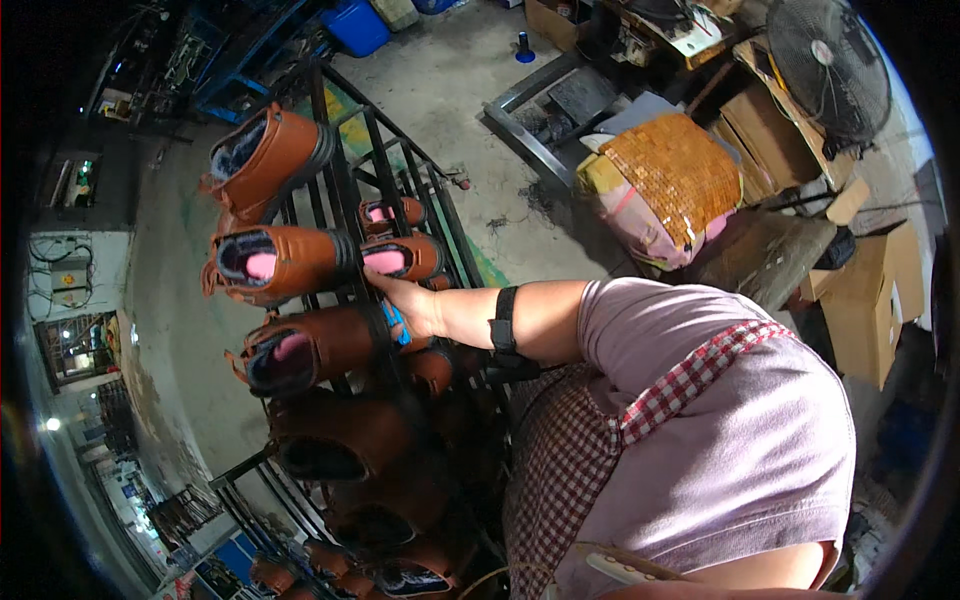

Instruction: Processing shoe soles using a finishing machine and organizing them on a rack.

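My right hand [408, 300] reaches left to a black metal rack [345, 190] loaded with brown boots. Its fingers close on the lower edge of a small brown boot [412, 256] with a pink lining. A small blue thing [397, 327] shows just under the palm; I cannot tell what it is. A black band [503, 322] wraps the wrist. Larger brown boots [285, 262] with dark fur and pink insides lie on their sides on the rack's left side. My left hand is out of view; only a strip of bare arm [752, 572] shows at the lower edge.
More brown boots [345, 435] fill the rack's lower, darker rows. On the concrete floor behind lie a metal frame [520, 125], a bundle covered by a bamboo mat [675, 175], cardboard boxes [870, 300], a standing fan [828, 65] and a blue tub [355, 25].
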A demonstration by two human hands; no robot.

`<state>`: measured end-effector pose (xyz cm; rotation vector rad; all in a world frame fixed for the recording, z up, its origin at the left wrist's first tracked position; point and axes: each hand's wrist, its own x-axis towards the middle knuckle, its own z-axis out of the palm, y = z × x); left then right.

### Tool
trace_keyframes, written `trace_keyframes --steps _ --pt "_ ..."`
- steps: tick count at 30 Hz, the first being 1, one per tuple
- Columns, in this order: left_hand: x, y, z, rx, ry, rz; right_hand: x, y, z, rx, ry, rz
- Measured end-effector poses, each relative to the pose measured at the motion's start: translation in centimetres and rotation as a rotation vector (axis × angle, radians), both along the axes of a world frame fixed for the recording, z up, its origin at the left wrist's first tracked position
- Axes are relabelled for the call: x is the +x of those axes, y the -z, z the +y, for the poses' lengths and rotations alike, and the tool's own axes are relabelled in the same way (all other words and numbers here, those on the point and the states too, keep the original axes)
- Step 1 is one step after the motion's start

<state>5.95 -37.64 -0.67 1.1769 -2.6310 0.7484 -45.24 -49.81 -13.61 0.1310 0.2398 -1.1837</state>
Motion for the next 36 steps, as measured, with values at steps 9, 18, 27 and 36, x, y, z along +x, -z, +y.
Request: trace_keyframes --steps 9,18,27,36 --pt "-10.3 0.2 -6.3 -0.108 -0.162 0.011 -14.3 -1.9 -7.6 -0.048 0.059 0.101" --pt "-22.1 0.4 -12.8 -0.239 -0.356 0.025 -24.7 -2.6 -16.2 -0.004 0.051 0.103" --pt "-32.4 1.8 -13.4 -0.387 -0.641 -0.022 -38.1 -1.7 -25.3 -0.043 0.084 0.122" --pt "-44.9 8.2 2.2 -0.495 -0.918 -0.125 -52.8 3.1 -27.9 -0.479 0.169 0.109"
